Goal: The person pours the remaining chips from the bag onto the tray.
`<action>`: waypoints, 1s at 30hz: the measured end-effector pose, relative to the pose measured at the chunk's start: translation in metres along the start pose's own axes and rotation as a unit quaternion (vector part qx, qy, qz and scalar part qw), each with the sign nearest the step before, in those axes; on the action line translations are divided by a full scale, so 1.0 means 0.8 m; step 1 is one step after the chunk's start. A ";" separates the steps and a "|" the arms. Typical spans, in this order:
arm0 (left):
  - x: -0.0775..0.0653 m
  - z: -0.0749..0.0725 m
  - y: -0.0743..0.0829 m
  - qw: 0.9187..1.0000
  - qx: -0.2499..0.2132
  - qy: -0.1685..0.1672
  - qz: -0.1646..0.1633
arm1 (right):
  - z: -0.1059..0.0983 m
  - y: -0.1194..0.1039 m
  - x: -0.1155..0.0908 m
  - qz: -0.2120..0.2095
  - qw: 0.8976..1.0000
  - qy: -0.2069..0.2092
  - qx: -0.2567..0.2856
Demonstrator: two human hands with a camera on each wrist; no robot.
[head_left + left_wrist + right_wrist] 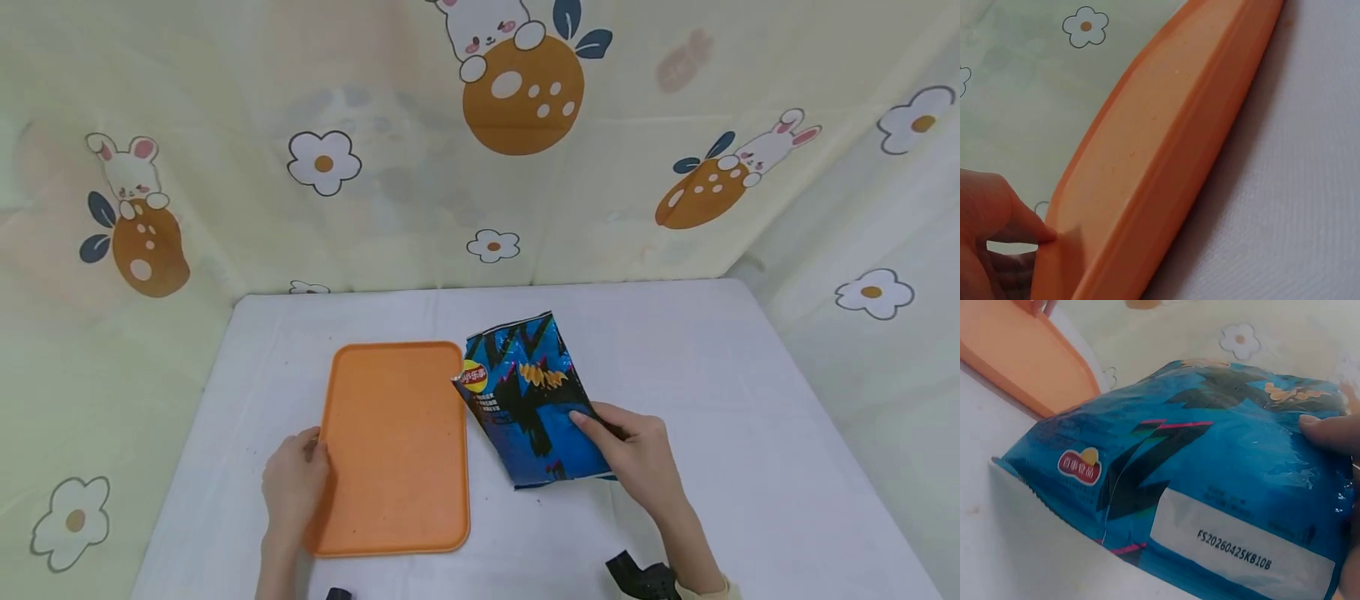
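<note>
My left hand (pixel 296 479) pinches the left rim of an orange rectangular tray (pixel 397 450). In the left wrist view, the thumb (pixel 1029 222) presses on the tray's rim, and the tray (pixel 1147 125) looks tilted above the white surface. A blue and black bag of chips (pixel 525 408) is in my right hand (pixel 633 446), thumb on its front and the other fingers behind, mostly hidden. The bag's upper left corner overlaps the tray's right edge in the head view. On the bag (pixel 1210 469), the right wrist view shows a printed white code strip and a red logo.
A white-covered table (pixel 675 358) bears the tray, with a few tiny dark specks on it. Behind hangs a pale curtain (pixel 405 217) printed with rabbits and flowers. A black strap (pixel 641 577) lies by the right wrist, and a small black object (pixel 339 593) shows at the bottom edge.
</note>
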State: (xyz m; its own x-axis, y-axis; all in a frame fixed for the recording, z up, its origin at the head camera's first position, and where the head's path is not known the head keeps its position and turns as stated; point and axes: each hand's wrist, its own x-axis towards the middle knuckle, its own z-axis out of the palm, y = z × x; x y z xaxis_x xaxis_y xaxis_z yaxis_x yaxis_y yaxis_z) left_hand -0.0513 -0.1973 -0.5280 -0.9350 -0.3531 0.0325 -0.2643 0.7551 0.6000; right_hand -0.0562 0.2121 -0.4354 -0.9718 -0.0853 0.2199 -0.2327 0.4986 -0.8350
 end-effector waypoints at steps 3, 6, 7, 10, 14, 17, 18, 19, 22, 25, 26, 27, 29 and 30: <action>0.002 -0.001 0.001 1.000 -0.001 -0.013 -0.005 | -0.001 -0.009 0.011 -0.058 0.998 -0.009 -0.025; 0.002 0.000 0.001 1.000 0.011 -0.018 -0.009 | -0.001 -0.018 0.023 -0.118 0.991 -0.023 -0.050; 0.002 0.000 0.001 1.000 0.015 -0.018 -0.011 | 0.000 -0.021 0.027 -0.136 0.989 -0.028 -0.058; 0.002 0.002 0.001 0.999 0.025 -0.015 -0.016 | 0.000 -0.031 0.040 -0.179 0.980 -0.046 -0.075; 0.001 0.001 0.002 0.999 0.032 -0.013 -0.014 | 0.000 -0.046 0.057 -0.200 0.972 -0.078 -0.098; 0.001 -0.002 0.003 0.999 0.039 -0.016 -0.014 | 0.002 -0.056 0.071 -0.206 0.966 -0.112 -0.110; 0.001 -0.002 0.004 0.999 0.042 -0.016 -0.014 | 0.002 -0.059 0.075 -0.210 0.963 -0.123 -0.113; 0.001 -0.002 0.003 0.999 0.043 -0.016 -0.015 | 0.003 -0.061 0.079 -0.215 0.961 -0.133 -0.114; 0.001 -0.002 0.003 0.999 0.046 -0.017 -0.012 | 0.006 -0.067 0.087 -0.233 0.952 -0.154 -0.125; 0.002 -0.001 0.004 0.999 0.048 -0.014 -0.007 | 0.008 -0.073 0.093 -0.242 0.946 -0.168 -0.137; 0.002 -0.002 0.005 0.999 0.049 -0.015 -0.005 | 0.009 -0.075 0.095 -0.241 0.944 -0.174 -0.140; 0.003 -0.002 0.006 0.999 0.050 -0.015 -0.005 | 0.009 -0.077 0.097 -0.244 0.943 -0.178 -0.143; 0.003 -0.003 0.007 0.999 0.049 -0.016 -0.006 | 0.011 -0.081 0.101 -0.248 0.939 -0.186 -0.149; 0.003 -0.003 0.007 0.999 0.050 -0.017 -0.006 | 0.011 -0.082 0.103 -0.250 0.937 -0.190 -0.152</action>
State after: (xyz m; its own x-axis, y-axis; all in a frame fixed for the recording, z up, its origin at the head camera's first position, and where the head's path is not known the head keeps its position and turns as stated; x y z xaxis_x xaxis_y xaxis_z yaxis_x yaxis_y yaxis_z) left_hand -0.0542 -0.1952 -0.5224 -0.9385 -0.3452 -0.0031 -0.2967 0.8022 0.5181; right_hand -0.1211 0.1645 -0.3671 -0.7014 -0.6455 0.3022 -0.6971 0.5326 -0.4800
